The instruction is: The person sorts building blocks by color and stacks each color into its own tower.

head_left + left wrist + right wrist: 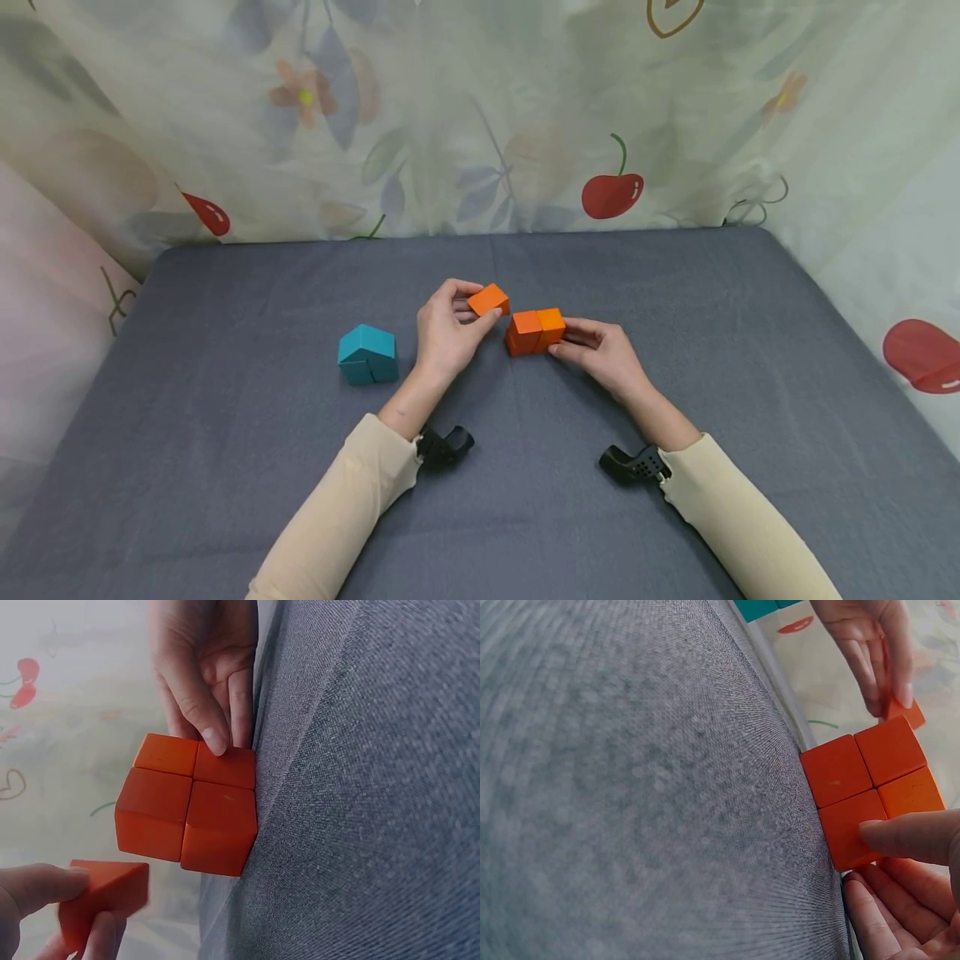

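My left hand (446,329) pinches an orange triangular block (489,300) between thumb and fingers, held up to the left of a stack of orange cubes. The stack (836,772) is two cubes wide and two high on the grey cloth, its faces flush. At its right side, my right hand (603,354) grips a lower cube (847,829), the thumb on the near face and the fingers partly hidden behind. In the left wrist view the triangular block (112,889) appears apart from the stack.
Left of my left hand stands a teal house shape (367,358) built of blocks with a peaked top. The grey cloth-covered table (225,483) reaches a patterned curtain (450,125) at the back. Black wrist mounts (446,446) sit at both cuffs.
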Tool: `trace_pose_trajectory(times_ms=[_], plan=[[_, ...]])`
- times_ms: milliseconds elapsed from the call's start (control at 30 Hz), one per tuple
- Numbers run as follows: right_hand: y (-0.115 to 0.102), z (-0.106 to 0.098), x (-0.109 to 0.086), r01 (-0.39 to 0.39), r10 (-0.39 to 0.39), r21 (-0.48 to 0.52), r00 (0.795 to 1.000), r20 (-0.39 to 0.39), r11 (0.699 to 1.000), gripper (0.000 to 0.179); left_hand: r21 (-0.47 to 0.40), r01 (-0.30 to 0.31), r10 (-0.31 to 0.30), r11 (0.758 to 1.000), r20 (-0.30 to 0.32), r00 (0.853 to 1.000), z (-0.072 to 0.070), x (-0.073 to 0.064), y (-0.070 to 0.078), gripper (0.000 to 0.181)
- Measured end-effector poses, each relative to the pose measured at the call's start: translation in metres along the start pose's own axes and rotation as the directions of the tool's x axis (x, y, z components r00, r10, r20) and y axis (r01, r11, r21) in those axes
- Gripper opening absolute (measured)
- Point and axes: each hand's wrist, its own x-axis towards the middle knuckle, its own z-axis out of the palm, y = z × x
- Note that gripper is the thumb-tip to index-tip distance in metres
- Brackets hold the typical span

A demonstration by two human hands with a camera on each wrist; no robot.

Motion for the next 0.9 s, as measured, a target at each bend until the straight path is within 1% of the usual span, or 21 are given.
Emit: trace_pose_trajectory(times_ms=[67, 167, 233, 333, 533, 767, 900], plan=[[0.0, 0.0, 0.0, 0.001, -0.001, 0.004, 1.0, 0.002, 1.0, 0.047, -0.028, 0.023, -0.023, 0.999, 0.017, 1.0, 0.0, 0.0, 0.001, 0.036], [0.0, 0.0, 0.0, 0.005, -0.005, 0.01, 1.0, 0.004, 1.0, 0.047, -0.083, 0.042, -0.038, 0.996, 0.048, 0.998, -0.001, 0.0, 0.001, 0.038], [0.0, 0.0, 0.0, 0.007, -0.007, 0.013, 1.0, 0.006, 1.0, 0.047, -0.113, 0.046, -0.039, 0.993, 0.063, 0.997, -0.001, 0.0, 0.001, 0.038], [0.0, -0.001, -0.001, 0.008, -0.009, 0.018, 1.0, 0.008, 1.0, 0.047, -0.133, 0.046, -0.035, 0.99, 0.077, 0.996, 0.0, 0.0, 0.001, 0.038], [0.0, -0.001, -0.001, 0.008, -0.008, 0.016, 1.0, 0.004, 1.0, 0.047, -0.13, 0.032, -0.019, 0.991, 0.098, 0.995, 0.002, 0.001, 0.001, 0.037], [-0.001, 0.0, -0.001, 0.009, -0.009, 0.004, 1.0, 0.0, 1.0, 0.046, -0.101, -0.026, 0.043, 0.995, 0.164, 0.986, 0.007, 0.002, 0.0, 0.036], [-0.001, 0.0, -0.001, 0.01, -0.01, 0.001, 1.0, 0.004, 1.0, 0.046, -0.092, -0.037, 0.054, 0.995, 0.192, 0.98, 0.012, 0.002, 0.0, 0.036]])
